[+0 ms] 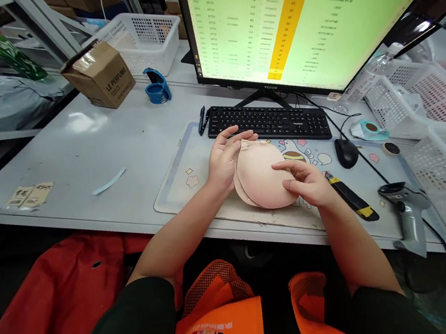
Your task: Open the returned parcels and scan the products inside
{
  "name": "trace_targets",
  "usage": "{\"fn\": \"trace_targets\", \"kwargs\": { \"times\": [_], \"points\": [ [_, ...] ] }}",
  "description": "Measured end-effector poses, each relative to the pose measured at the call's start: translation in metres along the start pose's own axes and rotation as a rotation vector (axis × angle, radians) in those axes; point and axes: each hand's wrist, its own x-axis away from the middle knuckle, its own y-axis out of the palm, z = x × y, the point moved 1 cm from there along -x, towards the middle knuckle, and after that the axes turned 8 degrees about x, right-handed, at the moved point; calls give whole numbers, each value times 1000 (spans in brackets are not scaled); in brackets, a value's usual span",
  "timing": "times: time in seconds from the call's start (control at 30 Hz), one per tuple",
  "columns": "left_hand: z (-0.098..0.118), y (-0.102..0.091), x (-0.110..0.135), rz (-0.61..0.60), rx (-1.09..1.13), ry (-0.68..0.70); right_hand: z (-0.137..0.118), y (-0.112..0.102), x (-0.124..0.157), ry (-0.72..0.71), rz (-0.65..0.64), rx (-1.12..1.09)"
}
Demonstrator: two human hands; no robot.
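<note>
A pale pink padded bra cup pair (257, 176), folded one cup over the other, rests on a desk mat (179, 181) at the front of the grey table. My left hand (224, 158) grips its left edge, fingers curled over the top by the small clasp. My right hand (307, 180) presses on the right side of the cup, thumb and fingers laid across it. Both hands are just in front of the black keyboard (268, 121).
A large monitor (302, 19) with a green spreadsheet stands behind. A mouse (346, 152), utility knife (350, 198) and barcode scanner (407, 208) lie right. White baskets (436, 100) sit far right, another basket (142, 38), a cardboard box (99, 73) and tape dispenser (157, 86) at left.
</note>
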Motion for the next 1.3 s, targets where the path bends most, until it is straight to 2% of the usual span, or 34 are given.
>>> {"fn": "trace_targets", "kwargs": {
  "times": [0.07,0.17,0.23,0.3,0.4,0.47,0.53,0.57,0.63,0.7,0.77,0.83,0.9,1.0,1.07,1.2,1.3],
  "points": [
    [-2,0,0,1,5,-43,4,3,-1,2,124,23],
    [-6,1,3,-56,-36,-203,6,7,-2,10,335,-4],
    [-9,2,6,-159,-96,-295,4,9,-5,15,415,-55],
    [-11,2,6,-232,-166,-317,3,9,-9,18,442,-77],
    [-13,0,7,-199,-257,-176,2,9,-17,16,402,-104],
    [-13,1,10,-176,-310,-33,2,11,-21,29,298,-181],
    [-12,3,15,-201,-401,68,2,16,-22,66,219,-274],
    [-12,4,17,-223,-466,107,3,17,-23,83,216,-307],
    [-8,3,17,-276,-628,197,4,15,-23,86,290,-331],
    [-5,-4,10,-308,-801,270,7,0,-24,46,420,-290],
    [-4,-15,-4,-291,-957,227,12,-26,-25,7,573,-186],
    [-6,-26,-19,-245,-1054,39,18,-59,-26,1,705,-67],
    [-12,-33,-29,-239,-1081,-176,26,-90,-24,31,784,27],
    [-18,-33,-32,-321,-1020,-346,35,-120,-4,130,835,142],
    [-20,-29,-29,-371,-949,-376,38,-123,22,209,810,175],
    [-20,-22,-25,-397,-775,-357,34,-95,82,331,645,7],
    [-22,-21,-24,-362,-675,-329,22,-72,106,373,528,-92]
  ]
}}
